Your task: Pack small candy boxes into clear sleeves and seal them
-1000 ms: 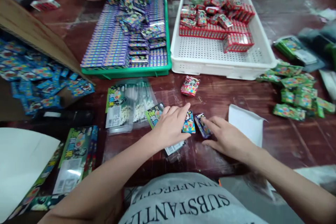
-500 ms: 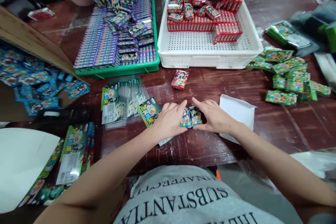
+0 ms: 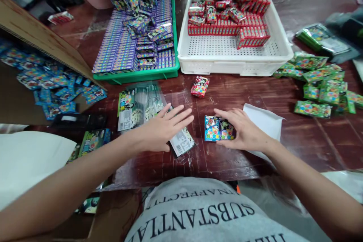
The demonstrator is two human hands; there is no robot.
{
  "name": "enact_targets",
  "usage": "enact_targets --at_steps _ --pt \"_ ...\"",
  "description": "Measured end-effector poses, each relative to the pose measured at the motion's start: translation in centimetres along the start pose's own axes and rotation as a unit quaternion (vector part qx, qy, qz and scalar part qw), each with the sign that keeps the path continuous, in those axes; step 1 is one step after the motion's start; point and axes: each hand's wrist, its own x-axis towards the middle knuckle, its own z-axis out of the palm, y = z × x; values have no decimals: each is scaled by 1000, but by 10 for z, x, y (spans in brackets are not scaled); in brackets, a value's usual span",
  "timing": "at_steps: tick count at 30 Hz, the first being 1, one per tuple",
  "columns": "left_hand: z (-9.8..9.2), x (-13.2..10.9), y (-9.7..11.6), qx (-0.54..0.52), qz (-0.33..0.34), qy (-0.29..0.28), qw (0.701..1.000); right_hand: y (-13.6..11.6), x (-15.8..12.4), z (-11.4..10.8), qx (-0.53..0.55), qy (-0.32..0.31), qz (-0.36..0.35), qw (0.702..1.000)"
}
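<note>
My right hand (image 3: pixel 245 130) is curled around two small printed boxes lying side by side, a blue box (image 3: pixel 212 128) and a purple box (image 3: pixel 226 130). Its thumb and fingers rest along their near and far edges. Fingers spread, my left hand (image 3: pixel 166 126) is over a printed clear plastic bag (image 3: pixel 183 143) and partly hides it; nothing shows in its grasp. More printed plastic bags (image 3: pixel 132 107) lie fanned out just beyond that hand. A red box (image 3: pixel 200 86) stands apart on the table, farther off than the blue and purple ones.
A green tray (image 3: pixel 136 78) of purple boxes and a white basket (image 3: pixel 235 66) of red boxes stand at the back. Green packets (image 3: pixel 313 109) are heaped at the right. White paper (image 3: pixel 265 123) lies beside my right hand. At left, a carton (image 3: pixel 42 41) has blue boxes by it.
My left hand has come off the boxes and moved left over the plastic bags, its fingers spreading. My right hand stays at the blue and purple boxes. The camera view has shifted slightly.
</note>
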Motion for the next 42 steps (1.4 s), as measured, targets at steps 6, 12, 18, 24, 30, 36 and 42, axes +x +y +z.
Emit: enact_targets --at_steps 6,12,18,24,30,36,42 --pt "-7 -6 1 22 -9 27 999 -12 -35 -5 200 -3 32 979" --pt "9 -8 21 -79 -57 94 991 -5 -33 -7 49 -58 -1 997" --pt "46 -4 33 -125 -121 114 978 -11 -4 16 -33 -43 -39 998" --pt "65 -4 30 -124 -150 115 974 0 -11 33 -15 -63 -24 998" --pt "66 -1 31 -133 -150 125 972 7 -12 26 -13 -67 -24 997" --pt "65 1 26 -142 -144 122 972 18 6 17 2 -91 -39 995" --pt "63 12 30 -155 -168 127 965 12 20 29 -3 -72 -51 996"
